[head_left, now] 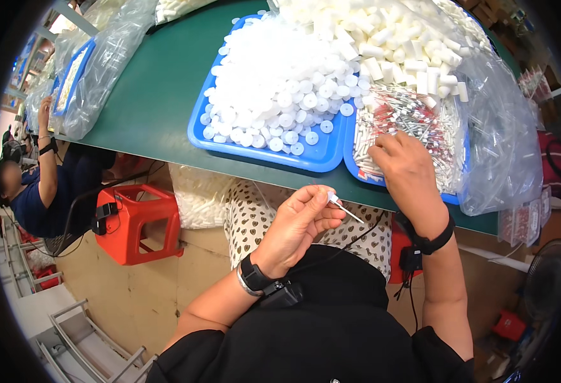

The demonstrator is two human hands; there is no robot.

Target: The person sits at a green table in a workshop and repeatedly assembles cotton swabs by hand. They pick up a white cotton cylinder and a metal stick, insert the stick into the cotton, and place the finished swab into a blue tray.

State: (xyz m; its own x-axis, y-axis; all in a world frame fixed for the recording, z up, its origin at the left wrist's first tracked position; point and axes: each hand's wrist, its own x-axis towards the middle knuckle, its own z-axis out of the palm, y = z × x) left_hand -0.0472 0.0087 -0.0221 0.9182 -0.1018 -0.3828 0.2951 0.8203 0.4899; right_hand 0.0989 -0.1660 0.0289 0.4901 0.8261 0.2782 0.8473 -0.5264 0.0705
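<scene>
My left hand (296, 223), over my lap just before the table edge, pinches a small white piece with a thin pale rod (347, 209) sticking out toward the right. Fingers curled together, my right hand (408, 169) reaches down into the blue tray (364, 176) on the right. Small white tubes (364, 137) fill that tray, with a heap of thin metal pins with red and white parts (405, 108) on top. What the right fingertips touch is too small to make out. Left of it, another blue tray (274, 158) holds a large pile of translucent white discs (285, 120).
Larger white cylinders (382, 48) lie heaped behind the right tray, beside a clear plastic bag (500, 127). All stand on a green table (149, 83). At the left, a person (38, 179) sits near a red stool (137, 220). A fan (550, 277) stands at the right.
</scene>
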